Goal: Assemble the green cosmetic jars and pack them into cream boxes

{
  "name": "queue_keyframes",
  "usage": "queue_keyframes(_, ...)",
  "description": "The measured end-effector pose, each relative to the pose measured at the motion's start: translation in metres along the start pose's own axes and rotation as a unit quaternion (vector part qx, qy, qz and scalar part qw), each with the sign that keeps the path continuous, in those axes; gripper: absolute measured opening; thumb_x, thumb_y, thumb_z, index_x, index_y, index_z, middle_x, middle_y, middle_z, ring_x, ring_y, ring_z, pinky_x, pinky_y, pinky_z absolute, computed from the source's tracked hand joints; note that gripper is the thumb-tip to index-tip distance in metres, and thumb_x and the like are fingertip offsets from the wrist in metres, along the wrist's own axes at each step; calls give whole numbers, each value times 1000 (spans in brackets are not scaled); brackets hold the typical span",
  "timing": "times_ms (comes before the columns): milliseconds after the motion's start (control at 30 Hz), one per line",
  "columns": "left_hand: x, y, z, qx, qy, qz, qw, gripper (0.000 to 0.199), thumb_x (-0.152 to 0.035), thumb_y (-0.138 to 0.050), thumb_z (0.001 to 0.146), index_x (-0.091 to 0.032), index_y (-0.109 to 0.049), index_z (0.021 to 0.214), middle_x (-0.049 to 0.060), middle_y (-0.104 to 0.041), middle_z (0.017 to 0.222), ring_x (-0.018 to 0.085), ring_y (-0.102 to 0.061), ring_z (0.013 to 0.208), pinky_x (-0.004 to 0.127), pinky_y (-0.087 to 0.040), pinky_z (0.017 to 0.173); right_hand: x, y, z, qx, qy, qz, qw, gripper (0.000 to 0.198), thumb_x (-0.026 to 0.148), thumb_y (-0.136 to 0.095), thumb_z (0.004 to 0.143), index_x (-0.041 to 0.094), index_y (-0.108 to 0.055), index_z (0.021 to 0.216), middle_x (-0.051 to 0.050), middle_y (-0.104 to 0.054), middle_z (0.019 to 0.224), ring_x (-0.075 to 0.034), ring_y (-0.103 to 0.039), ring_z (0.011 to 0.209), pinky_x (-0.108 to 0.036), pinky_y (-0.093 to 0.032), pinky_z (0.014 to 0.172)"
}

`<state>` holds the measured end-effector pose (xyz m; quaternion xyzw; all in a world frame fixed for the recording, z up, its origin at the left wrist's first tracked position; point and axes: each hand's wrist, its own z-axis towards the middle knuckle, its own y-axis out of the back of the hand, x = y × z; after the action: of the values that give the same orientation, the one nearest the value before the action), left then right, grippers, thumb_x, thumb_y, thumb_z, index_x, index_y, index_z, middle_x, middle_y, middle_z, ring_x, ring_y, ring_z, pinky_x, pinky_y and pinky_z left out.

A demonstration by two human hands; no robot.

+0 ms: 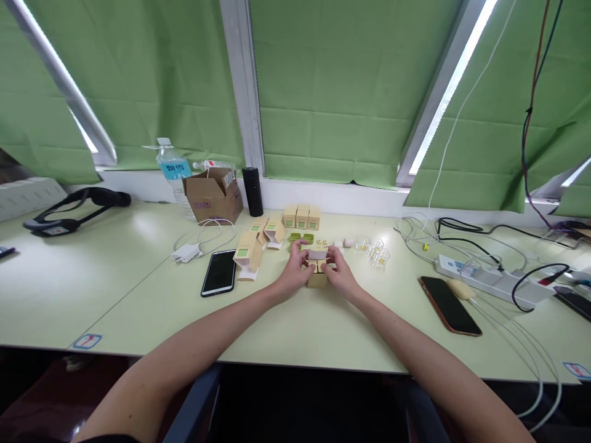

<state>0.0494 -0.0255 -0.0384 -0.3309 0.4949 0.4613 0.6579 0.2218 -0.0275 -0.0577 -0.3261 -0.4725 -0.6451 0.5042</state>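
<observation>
At the middle of the table my left hand (pixel 294 269) and my right hand (pixel 340 274) grip a small kraft cardboard box (pixel 316 281) from both sides. The thumbs press on its top, where a pale flap (pixel 318 253) stands up at the far side. What is inside the box cannot be made out. Just beyond my hands lie green plastic pieces (pixel 301 237) and tiny yellow bits (pixel 322 242). Small whitish pieces (pixel 348 242) and several clear cups (pixel 379 256) sit to the right. Open kraft boxes (pixel 248 251) with green labels lie to the left.
Three kraft boxes (pixel 301 218) stand in a row behind. A phone (pixel 218 273), white charger (pixel 186 253), brown carton (pixel 213 198), water bottle (pixel 174 172) and black cylinder (pixel 252 192) are left. Another phone (pixel 450 306), a power strip (pixel 496 281) and loose cables lie right.
</observation>
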Motion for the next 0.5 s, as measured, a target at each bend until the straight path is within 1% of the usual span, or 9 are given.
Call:
queue_keyframes(67, 1, 1, 0, 0, -5, 5, 1000, 56, -21, -64, 85, -28, -31, 130, 5, -70, 113, 19, -64, 99, 33, -48, 86, 2, 1, -1, 1, 0, -6, 1000, 43, 35, -58, 85, 25, -51, 126, -9, -62, 112, -24, -61, 101, -38, -55, 76)
queue_keyframes(133, 2, 2, 0, -6, -20, 18, 1000, 50, -22, -64, 85, -26, -38, 128, 5, -68, 113, 19, -63, 102, 32, -48, 87, 5, 3, -2, 1, 18, -16, 1000, 44, 35, -59, 85, 25, -51, 126, -9, -61, 115, -24, -61, 104, -38, -55, 77)
queue_keyframes(233, 0, 2, -1, -14, -49, 46, 998, 31, -22, -63, 86, -23, -50, 114, 5, -63, 112, 18, -61, 103, 33, -48, 90, 13, 6, -5, -18, 78, -44, 996, 41, 32, -61, 85, 26, -53, 125, -10, -59, 122, -25, -59, 109, -39, -55, 82)
queue_keyframes(300, -2, 2, -2, -17, -61, 60, 996, 20, -21, -62, 86, -21, -54, 104, 6, -61, 111, 18, -60, 103, 34, -48, 94, 19, 8, -8, -35, 120, -65, 990, 38, 29, -63, 85, 27, -55, 123, -10, -60, 123, -25, -59, 108, -40, -55, 83)
queue_keyframes(367, -5, 2, -3, -21, -63, 65, 996, 15, -21, -61, 86, -21, -54, 100, 5, -61, 110, 19, -59, 104, 34, -49, 94, 25, 10, -10, -44, 159, -84, 983, 34, 27, -64, 86, 26, -58, 119, -10, -61, 117, -25, -59, 103, -40, -54, 81)
queue_keyframes(500, -9, 2, -5, -20, -61, 71, 995, 14, -18, -60, 83, -21, -53, 95, 5, -61, 108, 19, -59, 103, 34, -49, 93, 32, 15, -14, -40, 230, -100, 967, 22, 25, -61, 88, 25, -63, 110, -7, -62, 101, -25, -59, 92, -40, -52, 77)
